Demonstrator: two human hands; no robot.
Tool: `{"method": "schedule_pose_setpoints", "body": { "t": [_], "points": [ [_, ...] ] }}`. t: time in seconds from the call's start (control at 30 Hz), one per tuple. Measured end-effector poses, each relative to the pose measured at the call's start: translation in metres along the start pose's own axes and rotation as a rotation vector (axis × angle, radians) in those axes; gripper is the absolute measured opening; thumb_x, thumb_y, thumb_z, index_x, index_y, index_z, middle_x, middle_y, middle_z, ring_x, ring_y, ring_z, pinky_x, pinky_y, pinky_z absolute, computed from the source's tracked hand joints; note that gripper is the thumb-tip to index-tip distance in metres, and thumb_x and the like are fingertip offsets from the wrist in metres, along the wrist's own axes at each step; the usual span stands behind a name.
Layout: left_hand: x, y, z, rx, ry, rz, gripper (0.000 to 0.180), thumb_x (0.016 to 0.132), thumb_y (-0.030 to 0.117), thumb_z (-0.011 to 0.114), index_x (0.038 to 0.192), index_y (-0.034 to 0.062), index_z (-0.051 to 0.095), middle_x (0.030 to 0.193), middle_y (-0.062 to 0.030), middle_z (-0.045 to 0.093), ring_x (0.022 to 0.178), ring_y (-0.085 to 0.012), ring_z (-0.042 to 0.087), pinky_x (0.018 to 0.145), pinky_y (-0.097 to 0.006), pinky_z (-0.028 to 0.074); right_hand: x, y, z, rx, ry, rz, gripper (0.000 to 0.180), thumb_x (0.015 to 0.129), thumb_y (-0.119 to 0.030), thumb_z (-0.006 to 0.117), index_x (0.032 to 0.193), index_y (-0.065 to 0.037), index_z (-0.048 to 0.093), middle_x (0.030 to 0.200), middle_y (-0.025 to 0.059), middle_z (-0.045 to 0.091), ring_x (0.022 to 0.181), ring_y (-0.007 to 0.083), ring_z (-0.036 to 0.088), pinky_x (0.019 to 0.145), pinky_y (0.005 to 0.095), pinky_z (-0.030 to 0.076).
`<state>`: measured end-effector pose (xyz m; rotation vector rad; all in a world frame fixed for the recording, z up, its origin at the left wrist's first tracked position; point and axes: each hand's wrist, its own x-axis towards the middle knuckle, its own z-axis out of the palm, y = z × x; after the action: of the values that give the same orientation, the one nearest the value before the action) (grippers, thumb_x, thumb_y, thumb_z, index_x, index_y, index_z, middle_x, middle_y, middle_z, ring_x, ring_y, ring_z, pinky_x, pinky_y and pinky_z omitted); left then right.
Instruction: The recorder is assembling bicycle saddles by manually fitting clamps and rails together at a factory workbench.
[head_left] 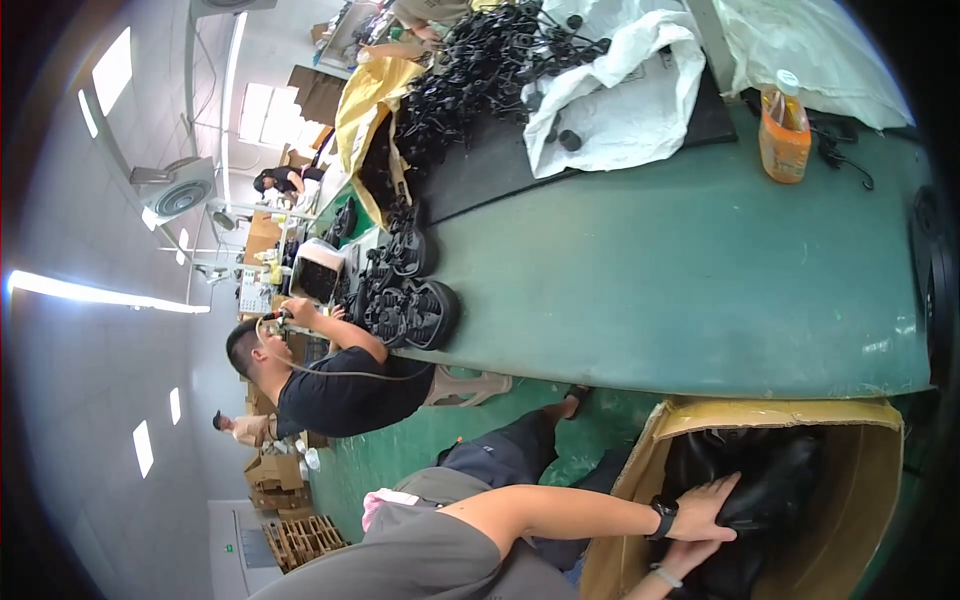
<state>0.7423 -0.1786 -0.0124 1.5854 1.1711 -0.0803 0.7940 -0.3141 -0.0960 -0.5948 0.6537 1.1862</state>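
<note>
Left hand (703, 508) open, fingers extended, resting on glossy black bundle (772, 492) inside cardboard box (780, 412); right hand (688, 554) close by left thumb, grip cannot be told. Box stands beside green tabletop (640, 290), likely for easy reach; walls seemingly keep soft-looking bundle contained.

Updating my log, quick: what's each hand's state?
Left hand: open, laid on glossy black material.
Right hand: partly hidden; can't tell whether it's open or holding anything.
</note>
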Motion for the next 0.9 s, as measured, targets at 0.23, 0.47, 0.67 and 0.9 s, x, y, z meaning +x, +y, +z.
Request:
{"method": "schedule_pose_setpoints", "body": {
  "t": [0.23, 0.47, 0.67, 0.9],
  "points": [
    [-0.013, 0.050, -0.118, -0.296, 0.069, 0.110, 0.069, 0.080, 0.015, 0.069, 0.140, -0.0023, 0.039, 0.126, -0.0273, 0.057, 0.117, -0.0425, 0.057, 0.099, -0.045, 0.047, 0.049, 0.000, -0.065, -0.130, 0.156, 0.029, 0.058, 0.096, -0.043, 0.056, 0.140, -0.006, 0.051, 0.142, 0.0123, 0.054, 0.129, 0.0242, 0.052, 0.112, 0.0405, 0.039],
    [-0.047, -0.001, -0.271, -0.292, 0.529, 0.127, 0.064, 0.090, 0.015, 0.066, 0.145, -0.0032, 0.039, 0.137, -0.0123, 0.054, 0.127, -0.0211, 0.049, 0.109, -0.037, 0.039, 0.199, -0.065, -0.243, -0.149, 0.874, -0.256, 0.071, 0.094, -0.053, 0.051, 0.148, -0.008, 0.041, 0.152, 0.0092, 0.043, 0.136, 0.0307, 0.042, 0.114, 0.0514, 0.033],
    [-0.072, -0.124, -0.372, -0.409, 0.527, -0.432, 0.059, 0.090, 0.022, 0.068, 0.143, 0.0055, 0.050, 0.115, -0.0035, 0.066, 0.099, -0.0113, 0.062, 0.082, -0.028, 0.052, 0.207, -0.129, -0.286, -0.135, 0.922, -0.255, 0.077, 0.087, -0.061, 0.055, 0.147, -0.014, 0.045, 0.154, 0.0046, 0.043, 0.139, 0.0296, 0.040, 0.109, 0.0506, 0.036],
    [-0.078, -0.238, -0.376, 0.282, 1.067, -0.173, 0.065, 0.087, 0.027, 0.071, 0.139, -0.0050, 0.048, 0.132, -0.0248, 0.056, 0.119, -0.0349, 0.056, 0.104, -0.039, 0.043, 0.165, -0.186, -0.219, -0.003, 0.883, -0.292, 0.051, 0.082, -0.050, 0.069, 0.119, -0.016, 0.062, 0.129, 0.0012, 0.061, 0.098, 0.0221, 0.056, 0.086, 0.0427, 0.044]
  ]
}}
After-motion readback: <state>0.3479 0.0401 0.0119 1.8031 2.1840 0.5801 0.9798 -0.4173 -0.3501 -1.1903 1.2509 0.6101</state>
